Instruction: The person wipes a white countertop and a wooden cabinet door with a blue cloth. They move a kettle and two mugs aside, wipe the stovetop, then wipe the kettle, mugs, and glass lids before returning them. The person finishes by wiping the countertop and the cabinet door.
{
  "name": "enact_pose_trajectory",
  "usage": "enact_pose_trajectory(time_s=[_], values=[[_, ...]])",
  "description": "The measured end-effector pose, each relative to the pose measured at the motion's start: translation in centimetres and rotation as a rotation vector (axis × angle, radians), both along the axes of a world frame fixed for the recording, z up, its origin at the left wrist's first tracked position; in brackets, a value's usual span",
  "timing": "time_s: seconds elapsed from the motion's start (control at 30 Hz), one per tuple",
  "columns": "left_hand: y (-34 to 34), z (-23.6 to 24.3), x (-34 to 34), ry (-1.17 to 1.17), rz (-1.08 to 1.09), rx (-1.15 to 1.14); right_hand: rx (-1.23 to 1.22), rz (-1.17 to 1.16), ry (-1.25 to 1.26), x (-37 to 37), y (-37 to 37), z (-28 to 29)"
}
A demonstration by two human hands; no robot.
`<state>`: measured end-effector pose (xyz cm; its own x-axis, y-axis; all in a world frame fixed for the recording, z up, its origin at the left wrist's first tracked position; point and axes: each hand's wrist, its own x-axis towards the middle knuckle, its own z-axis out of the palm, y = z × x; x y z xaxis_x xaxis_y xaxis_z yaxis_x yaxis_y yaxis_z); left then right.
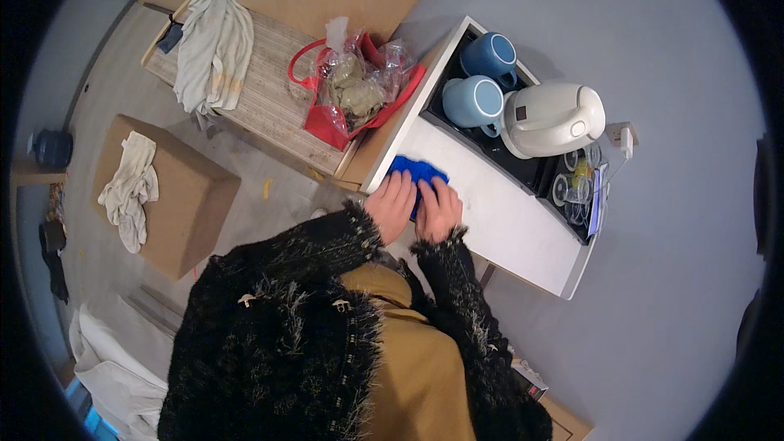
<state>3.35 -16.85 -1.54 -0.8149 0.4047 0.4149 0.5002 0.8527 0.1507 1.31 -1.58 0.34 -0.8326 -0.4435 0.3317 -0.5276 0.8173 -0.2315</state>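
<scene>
A bunched blue cloth [419, 170] lies at the left end of the white tabletop [490, 196], close to the front edge. My left hand [392, 206] has its fingers bent over the cloth's left side. Close beside it, my right hand [438, 212] grips the right side, its fingers curled down onto the fabric. Both palms and part of the cloth beneath the fingers are hidden.
Behind the cloth, a black tray [517, 167] holds two blue mugs [472, 101], a white electric kettle [551, 121] and several glasses [576, 188]. Left are a red bag [327, 126] on a bench [273, 73], a pale cloth [214, 49] and a cardboard box [184, 212].
</scene>
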Motion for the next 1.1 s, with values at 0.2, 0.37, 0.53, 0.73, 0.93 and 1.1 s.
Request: enact_pose_trajectory(time_s=[0.2,0.37,0.53,0.73,0.93,1.1], values=[[0.6,-0.1,0.1,-0.039,-0.008,0.024,0.024,-0.070,0.006,0.7,0.6,-0.2],[0.0,0.4,3.2,-0.096,-0.195,0.024,0.010,-0.111,0.000,4.9,1.8,0.4],[3.1,0.0,1.7,-0.087,-0.241,0.158,0.005,-0.226,0.064,4.7,4.2,0.0],[8.1,-0.9,-1.5,-0.075,-0.243,0.163,0.015,-0.343,0.104,2.5,8.2,-1.0],[9.4,-0.9,2.4,-0.104,-0.340,0.230,-0.001,-0.307,0.025,7.1,11.2,-0.6],[13.6,-0.9,1.9,-0.174,-0.360,0.095,-0.015,-0.336,0.045,7.1,15.4,-0.8]])
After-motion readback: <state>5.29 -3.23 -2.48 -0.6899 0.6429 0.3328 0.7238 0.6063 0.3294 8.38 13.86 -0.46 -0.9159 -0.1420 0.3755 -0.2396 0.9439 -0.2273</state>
